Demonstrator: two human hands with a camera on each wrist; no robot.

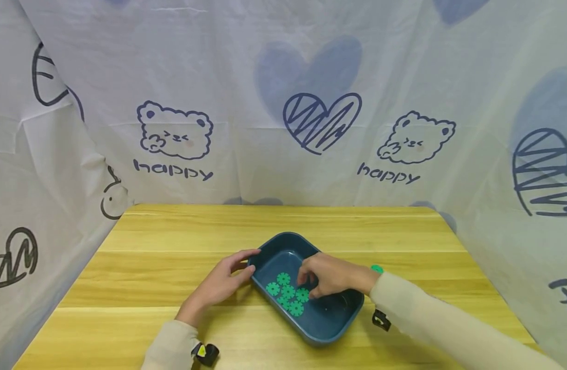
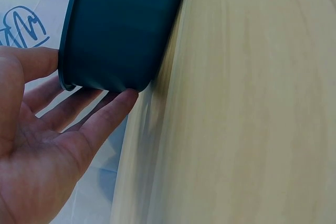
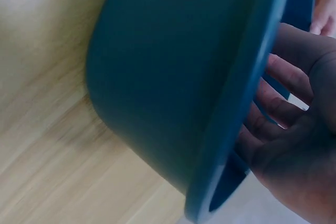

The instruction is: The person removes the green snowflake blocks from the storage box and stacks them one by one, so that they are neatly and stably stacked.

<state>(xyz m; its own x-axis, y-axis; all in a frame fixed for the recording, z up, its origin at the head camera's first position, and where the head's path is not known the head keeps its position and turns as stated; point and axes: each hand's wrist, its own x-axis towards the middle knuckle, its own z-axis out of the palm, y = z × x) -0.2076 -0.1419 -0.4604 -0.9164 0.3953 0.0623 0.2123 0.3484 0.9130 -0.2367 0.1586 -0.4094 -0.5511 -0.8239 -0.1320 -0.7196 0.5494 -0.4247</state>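
Observation:
A dark blue plastic bin point(image 1: 327, 336) stands at an angle on the table. Several green notched discs point(image 1: 288, 292) lie grouped on its floor, toward the left side. My left hand point(image 1: 220, 282) touches the bin's left corner from outside. In the left wrist view, its thumb meets the rim and its extended fingers rest along the outer wall. Reaching down inside the bin is my right hand point(image 1: 331, 275), its fingers bent beside the discs, with thumb and index fingertips apart. The right wrist view hides those fingertips behind the bin wall point(image 3: 173, 66).
One more green disc point(image 1: 377, 269) lies on the wooden table point(image 1: 172, 231) just beyond the right forearm, partly covered by it. A white cloth point(image 1: 246, 169) printed with hearts and bears hangs behind the table and along both sides. Black straps point(image 1: 381, 319) show at the wrists.

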